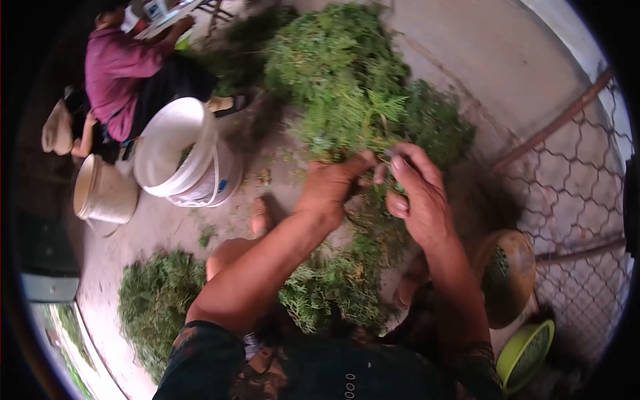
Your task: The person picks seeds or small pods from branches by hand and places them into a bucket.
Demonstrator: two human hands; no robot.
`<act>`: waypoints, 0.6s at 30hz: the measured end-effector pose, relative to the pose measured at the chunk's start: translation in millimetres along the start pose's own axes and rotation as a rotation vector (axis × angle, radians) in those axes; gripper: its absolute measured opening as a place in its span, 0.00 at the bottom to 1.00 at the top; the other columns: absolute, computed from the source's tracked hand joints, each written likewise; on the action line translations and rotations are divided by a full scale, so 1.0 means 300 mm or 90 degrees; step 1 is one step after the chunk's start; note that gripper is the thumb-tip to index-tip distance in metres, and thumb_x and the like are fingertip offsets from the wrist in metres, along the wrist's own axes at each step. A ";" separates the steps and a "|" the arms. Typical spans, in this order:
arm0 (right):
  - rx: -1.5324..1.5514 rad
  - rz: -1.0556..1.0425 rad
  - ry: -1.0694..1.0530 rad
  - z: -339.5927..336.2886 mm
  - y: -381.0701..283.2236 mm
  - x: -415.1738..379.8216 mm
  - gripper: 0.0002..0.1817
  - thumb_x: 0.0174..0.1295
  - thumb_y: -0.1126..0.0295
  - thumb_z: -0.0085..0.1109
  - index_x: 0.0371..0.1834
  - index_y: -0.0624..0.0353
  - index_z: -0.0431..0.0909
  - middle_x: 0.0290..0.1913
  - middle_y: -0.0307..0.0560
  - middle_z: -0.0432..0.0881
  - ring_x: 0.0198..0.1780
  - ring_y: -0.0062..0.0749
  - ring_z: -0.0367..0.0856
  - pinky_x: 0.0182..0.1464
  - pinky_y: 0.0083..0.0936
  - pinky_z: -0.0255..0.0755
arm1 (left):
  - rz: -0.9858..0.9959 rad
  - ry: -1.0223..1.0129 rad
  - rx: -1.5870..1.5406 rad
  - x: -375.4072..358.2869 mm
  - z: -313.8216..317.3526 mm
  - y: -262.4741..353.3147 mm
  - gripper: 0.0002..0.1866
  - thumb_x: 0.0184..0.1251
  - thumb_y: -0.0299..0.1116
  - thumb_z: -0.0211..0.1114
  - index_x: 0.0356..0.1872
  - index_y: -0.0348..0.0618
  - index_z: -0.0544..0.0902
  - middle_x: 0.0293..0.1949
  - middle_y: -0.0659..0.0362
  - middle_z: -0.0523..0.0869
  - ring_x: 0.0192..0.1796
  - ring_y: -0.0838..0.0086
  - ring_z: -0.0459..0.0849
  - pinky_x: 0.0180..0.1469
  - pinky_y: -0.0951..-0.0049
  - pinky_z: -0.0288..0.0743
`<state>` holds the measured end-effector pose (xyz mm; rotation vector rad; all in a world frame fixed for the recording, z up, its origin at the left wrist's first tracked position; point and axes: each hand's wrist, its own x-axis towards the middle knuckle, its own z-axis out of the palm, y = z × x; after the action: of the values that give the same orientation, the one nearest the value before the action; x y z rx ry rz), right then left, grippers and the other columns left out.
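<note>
In front of me, my left hand (333, 185) is closed around the lower end of a leafy green sprig (381, 110), whose flat, fern-like fronds point away from me. Close beside it, my right hand (421, 193) has thumb and fingers curled together at the same stems; exactly what they pinch is too small to make out. Just beyond both hands rises a big heap of green cuttings (333, 67). Below them, between my legs, lies a smaller pile of cut greenery (330, 287).
White buckets (200, 153) and a smaller pail (100, 193) stand at left, near a seated person in a pink shirt (120, 67). Another green pile (157, 300) lies lower left. At right are a yellowish bucket (523, 267), a lime-green basin (510, 373) and wire mesh (573, 167).
</note>
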<state>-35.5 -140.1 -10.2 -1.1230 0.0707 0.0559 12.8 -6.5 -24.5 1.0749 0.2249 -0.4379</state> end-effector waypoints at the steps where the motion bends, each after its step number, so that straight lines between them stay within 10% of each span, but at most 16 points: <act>1: 0.042 0.016 -0.026 -0.012 0.002 -0.002 0.13 0.66 0.61 0.48 0.47 0.58 0.66 0.30 0.40 0.71 0.17 0.13 0.56 0.18 0.12 0.51 | -0.006 -0.041 -0.034 0.006 -0.011 -0.008 0.07 0.59 0.31 0.63 0.35 0.40 0.80 0.31 0.60 0.82 0.32 0.77 0.76 0.33 0.77 0.68; 12: -0.054 -0.029 0.039 -0.002 0.005 -0.013 0.13 0.68 0.60 0.43 0.45 0.58 0.67 0.30 0.37 0.69 0.19 0.12 0.57 0.17 0.12 0.52 | 0.048 -0.137 0.009 -0.030 0.023 -0.014 0.11 0.57 0.32 0.67 0.39 0.40 0.80 0.34 0.61 0.83 0.35 0.78 0.78 0.34 0.79 0.70; 18: -0.363 -0.234 0.138 -0.001 0.050 0.004 0.11 0.69 0.66 0.43 0.44 0.63 0.68 0.33 0.38 0.69 0.31 0.18 0.63 0.36 0.17 0.64 | 0.184 -0.116 0.148 -0.034 0.035 -0.029 0.09 0.55 0.25 0.67 0.37 0.36 0.81 0.34 0.62 0.83 0.35 0.81 0.79 0.39 0.79 0.73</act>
<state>-35.5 -133.9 -24.0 -1.6927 0.0403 -0.3970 -0.7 -16.7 -22.7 1.2643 -0.1452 -0.3029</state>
